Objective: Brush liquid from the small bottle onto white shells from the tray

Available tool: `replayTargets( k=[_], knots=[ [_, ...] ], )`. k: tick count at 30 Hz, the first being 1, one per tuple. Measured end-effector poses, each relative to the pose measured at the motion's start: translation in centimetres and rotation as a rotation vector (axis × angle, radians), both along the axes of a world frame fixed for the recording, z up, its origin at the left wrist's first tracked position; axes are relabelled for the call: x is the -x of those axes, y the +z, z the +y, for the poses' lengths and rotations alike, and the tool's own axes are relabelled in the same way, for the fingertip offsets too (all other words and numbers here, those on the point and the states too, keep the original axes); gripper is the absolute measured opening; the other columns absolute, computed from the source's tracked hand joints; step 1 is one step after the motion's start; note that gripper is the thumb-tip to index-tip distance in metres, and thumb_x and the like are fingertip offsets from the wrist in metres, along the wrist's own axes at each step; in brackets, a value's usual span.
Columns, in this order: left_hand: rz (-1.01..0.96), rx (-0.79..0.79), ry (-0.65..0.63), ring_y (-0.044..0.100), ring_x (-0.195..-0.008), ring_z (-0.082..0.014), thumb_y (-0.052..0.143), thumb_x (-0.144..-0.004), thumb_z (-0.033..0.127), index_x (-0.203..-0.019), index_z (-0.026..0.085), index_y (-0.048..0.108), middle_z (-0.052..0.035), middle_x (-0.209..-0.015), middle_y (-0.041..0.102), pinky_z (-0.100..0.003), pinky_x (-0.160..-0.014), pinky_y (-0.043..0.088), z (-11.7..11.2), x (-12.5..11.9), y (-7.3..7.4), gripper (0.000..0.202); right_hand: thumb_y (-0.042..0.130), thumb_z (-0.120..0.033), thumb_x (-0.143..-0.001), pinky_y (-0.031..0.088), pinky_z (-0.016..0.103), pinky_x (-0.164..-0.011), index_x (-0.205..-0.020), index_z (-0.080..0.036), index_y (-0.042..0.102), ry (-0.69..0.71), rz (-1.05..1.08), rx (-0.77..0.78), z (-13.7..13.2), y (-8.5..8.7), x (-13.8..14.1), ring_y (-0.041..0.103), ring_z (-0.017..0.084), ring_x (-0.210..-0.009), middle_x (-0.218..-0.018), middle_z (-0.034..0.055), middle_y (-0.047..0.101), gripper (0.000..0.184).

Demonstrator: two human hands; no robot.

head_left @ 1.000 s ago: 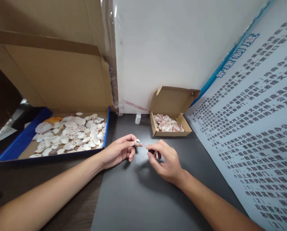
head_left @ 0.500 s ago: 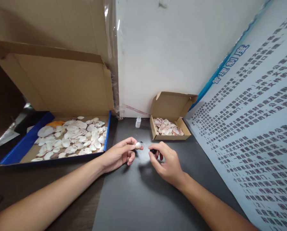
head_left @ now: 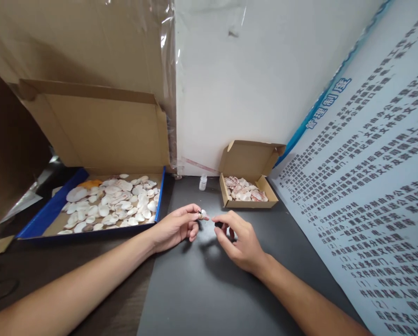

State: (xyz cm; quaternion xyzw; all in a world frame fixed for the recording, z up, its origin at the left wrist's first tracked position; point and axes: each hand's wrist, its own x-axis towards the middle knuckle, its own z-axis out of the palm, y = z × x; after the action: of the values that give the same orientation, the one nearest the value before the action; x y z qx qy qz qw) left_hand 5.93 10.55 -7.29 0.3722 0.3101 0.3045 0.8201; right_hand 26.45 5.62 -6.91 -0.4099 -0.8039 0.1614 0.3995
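Observation:
Between the thumb and fingertips of my left hand [head_left: 177,227] is a small white shell [head_left: 203,213], held just above the dark table. A tiny dark mark or piece shows at the shell's left side; what it is I cannot tell. My right hand [head_left: 240,238] is closed in a pinch on a small black object [head_left: 218,224], perhaps a cap, partly hidden by the fingers. The two hands face each other with a narrow gap between their fingertips. Beyond them stands a small clear bottle [head_left: 202,182] with a white label, upright on the table.
At the left, a large open blue-edged cardboard box [head_left: 51,210] contains many pale shells [head_left: 116,191]. A smaller open cardboard box [head_left: 250,204] at the back right holds reddish-white shells [head_left: 245,190]. A white wall [head_left: 209,93] rises behind; a printed sign [head_left: 363,186] leans along the right.
The camera view has shifted slightly. My left hand has turned the shell a little, so a different side shows. My right fingertips are slightly closer to the shell, still holding the black object.

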Motion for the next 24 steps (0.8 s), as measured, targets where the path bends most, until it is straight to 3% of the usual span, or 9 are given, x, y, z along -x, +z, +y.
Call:
replayTargets(
  k=[4, 9, 14, 18, 24],
  knots=[
    [0.016, -0.015, 0.003, 0.049, -0.050, -0.0038, 0.063, -0.082, 0.026, -0.092, 0.016, 0.050, 0.0008, -0.077, 0.058, -0.018, -0.048, 0.043, -0.08, -0.03, 0.10, 0.019, 0.053, -0.017, -0.089, 0.045, 0.023, -0.060, -0.108, -0.020, 0.061, 0.014, 0.025, -0.019, -0.05, 0.07, -0.04, 0.056, 0.011, -0.064, -0.081, 0.0016, 0.060, 0.021],
    [0.028, -0.018, -0.004, 0.048, -0.050, -0.0027, 0.064, -0.082, 0.028, -0.090, 0.017, 0.049, -0.0013, -0.087, 0.061, -0.018, -0.048, 0.042, -0.07, -0.02, 0.20, 0.021, 0.056, -0.017, -0.087, 0.042, 0.023, -0.056, -0.101, -0.019, 0.064, -0.110, 0.008, -0.027, -0.06, 0.28, 0.01, 0.051, 0.010, -0.057, -0.072, -0.0006, 0.056, 0.016],
    [0.008, -0.009, -0.002, 0.049, -0.051, -0.0031, 0.062, -0.083, 0.026, -0.092, 0.017, 0.049, -0.0009, -0.088, 0.060, -0.019, -0.049, 0.042, -0.03, 0.03, 0.15, 0.019, 0.054, -0.018, -0.089, 0.045, 0.023, -0.058, -0.106, -0.019, 0.062, 0.005, 0.032, -0.066, 0.05, 0.17, -0.04, 0.053, 0.010, -0.059, -0.075, 0.0001, 0.058, 0.018],
    [0.026, -0.016, -0.006, 0.049, -0.051, -0.0018, 0.063, -0.083, 0.028, -0.089, 0.016, 0.050, -0.0038, -0.099, 0.061, -0.019, -0.049, 0.042, -0.04, 0.02, 0.30, 0.019, 0.055, -0.018, -0.089, 0.044, 0.023, -0.056, -0.104, -0.018, 0.063, -0.113, 0.027, -0.055, 0.17, 0.06, -0.09, 0.051, 0.010, -0.057, -0.071, -0.0009, 0.055, 0.017],
    [0.001, -0.006, -0.001, 0.048, -0.050, -0.0019, 0.064, -0.082, 0.028, -0.091, 0.017, 0.049, -0.0027, -0.094, 0.062, -0.019, -0.048, 0.039, -0.06, 0.00, 0.27, 0.022, 0.054, -0.018, -0.090, 0.044, 0.022, -0.056, -0.105, -0.019, 0.063, -0.056, 0.025, -0.057, 0.14, 0.12, -0.07, 0.052, 0.010, -0.057, -0.072, -0.0008, 0.057, 0.017]
  ],
)
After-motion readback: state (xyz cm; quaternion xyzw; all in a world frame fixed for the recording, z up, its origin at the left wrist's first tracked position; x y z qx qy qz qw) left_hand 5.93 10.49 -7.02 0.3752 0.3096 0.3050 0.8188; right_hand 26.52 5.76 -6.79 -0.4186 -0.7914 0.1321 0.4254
